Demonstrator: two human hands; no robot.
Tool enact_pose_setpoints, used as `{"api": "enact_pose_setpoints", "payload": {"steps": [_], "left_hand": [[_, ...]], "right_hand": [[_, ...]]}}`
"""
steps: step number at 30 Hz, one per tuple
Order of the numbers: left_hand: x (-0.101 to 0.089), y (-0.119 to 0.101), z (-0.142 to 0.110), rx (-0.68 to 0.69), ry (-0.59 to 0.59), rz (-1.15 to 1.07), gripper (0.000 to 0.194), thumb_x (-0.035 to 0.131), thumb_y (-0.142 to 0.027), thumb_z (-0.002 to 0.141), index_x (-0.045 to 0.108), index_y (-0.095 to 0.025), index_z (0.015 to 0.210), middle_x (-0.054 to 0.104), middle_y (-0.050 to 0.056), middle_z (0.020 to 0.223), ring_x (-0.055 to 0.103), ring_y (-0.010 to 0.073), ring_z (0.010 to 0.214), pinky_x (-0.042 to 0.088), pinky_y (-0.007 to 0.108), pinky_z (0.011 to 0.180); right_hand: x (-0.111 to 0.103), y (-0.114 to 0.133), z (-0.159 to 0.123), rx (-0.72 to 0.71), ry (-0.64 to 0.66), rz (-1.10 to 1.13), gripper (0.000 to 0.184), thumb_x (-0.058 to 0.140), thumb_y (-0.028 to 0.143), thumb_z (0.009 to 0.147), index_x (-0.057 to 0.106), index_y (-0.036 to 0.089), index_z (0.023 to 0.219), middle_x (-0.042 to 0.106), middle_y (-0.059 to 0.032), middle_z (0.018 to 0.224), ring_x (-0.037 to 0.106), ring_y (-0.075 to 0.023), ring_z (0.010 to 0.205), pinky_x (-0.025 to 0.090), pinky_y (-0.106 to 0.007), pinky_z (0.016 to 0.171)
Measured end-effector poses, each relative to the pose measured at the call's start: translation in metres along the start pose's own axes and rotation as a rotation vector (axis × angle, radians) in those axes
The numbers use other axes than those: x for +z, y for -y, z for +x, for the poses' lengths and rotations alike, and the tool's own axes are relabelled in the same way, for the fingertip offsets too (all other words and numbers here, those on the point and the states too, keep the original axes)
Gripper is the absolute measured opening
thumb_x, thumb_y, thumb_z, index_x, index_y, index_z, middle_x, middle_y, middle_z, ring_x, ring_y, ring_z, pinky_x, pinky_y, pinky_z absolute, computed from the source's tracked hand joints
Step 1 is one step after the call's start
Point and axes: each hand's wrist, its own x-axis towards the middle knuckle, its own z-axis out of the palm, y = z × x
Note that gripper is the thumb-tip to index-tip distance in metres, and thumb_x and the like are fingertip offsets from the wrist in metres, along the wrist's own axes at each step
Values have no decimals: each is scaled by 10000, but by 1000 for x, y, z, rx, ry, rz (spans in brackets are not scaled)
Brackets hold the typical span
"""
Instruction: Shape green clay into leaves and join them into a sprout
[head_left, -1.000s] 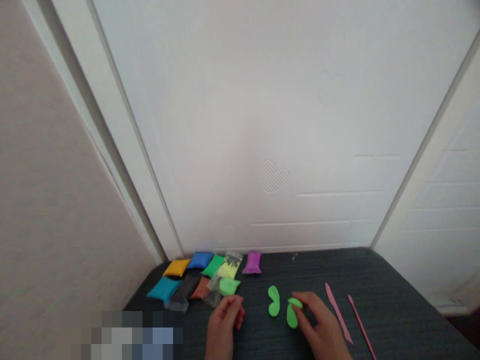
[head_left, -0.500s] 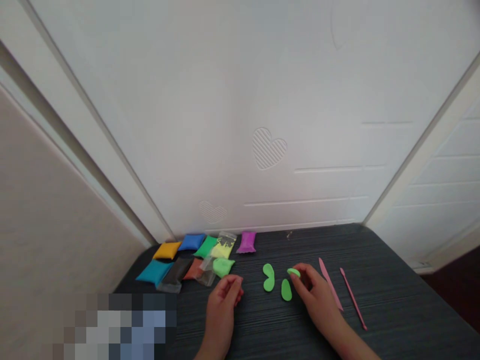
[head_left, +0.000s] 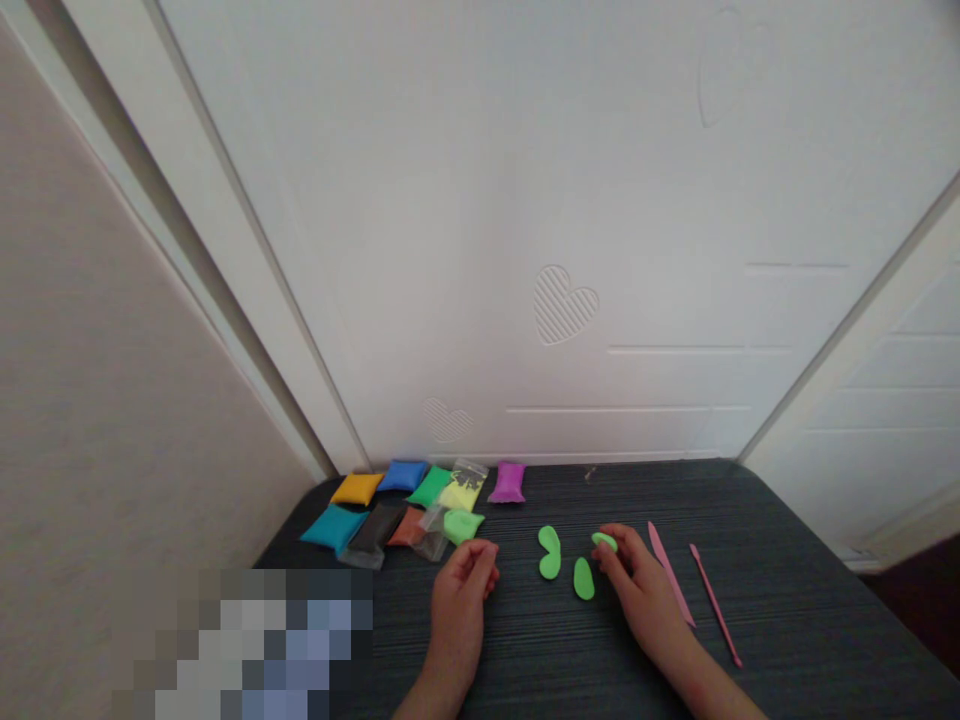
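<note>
Between the thumb and fingers of my right hand (head_left: 636,578) is a small flattened piece of light green clay (head_left: 604,541), held just above the table. A flat green oval of clay (head_left: 583,579) lies to the left of that hand. Further left rests a curved, bean-like green clay shape (head_left: 551,553). My left hand (head_left: 463,592) is closed near the table, its fingers curled with the thumb against them; whether anything is inside is hidden. Just beyond it sits an opened packet of light green clay (head_left: 463,525).
Several coloured clay packets, among them a teal one (head_left: 335,527) and a purple one (head_left: 510,482), lie at the back left of the dark table (head_left: 525,660). A pink clay knife (head_left: 670,572) and a thin pink modelling stick (head_left: 716,606) lie at right. A white panel (head_left: 420,250) rises behind.
The view has swung slightly left, so everything appears shifted right. The piece in my right hand has turned a little between the fingers. My left hand stays closed.
</note>
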Motion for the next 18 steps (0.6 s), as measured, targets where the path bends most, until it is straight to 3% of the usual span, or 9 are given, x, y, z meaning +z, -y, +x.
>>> {"api": "enact_pose_setpoints", "payload": {"steps": [9, 15, 18], "left_hand": [[1, -1, -1, 47, 18, 18, 298, 587, -442, 651, 580, -151, 716, 519, -9, 562, 458, 115, 534, 352, 218, 506], [2, 2, -3, 98, 45, 73, 257, 554, -401, 698, 568, -150, 753, 515, -12, 583, 456, 103, 542, 357, 215, 524], [4, 2, -6, 126, 70, 127, 248, 552, -394, 705, 568, -153, 762, 523, -11, 599, 467, 107, 559, 366, 224, 553]], "right_hand": [[2, -4, 1, -77, -38, -39, 210, 468, 390, 777, 508, 200, 855, 592, 7, 657, 554, -148, 573, 421, -263, 518], [-2, -2, 0, -112, -89, -159, 231, 461, 381, 784, 551, 197, 890, 583, -5, 724, 524, -138, 589, 425, -271, 547], [-3, 3, -4, -215, -100, -203, 188, 475, 322, 787, 561, 194, 895, 597, -29, 831, 542, -152, 702, 438, -285, 625]]}}
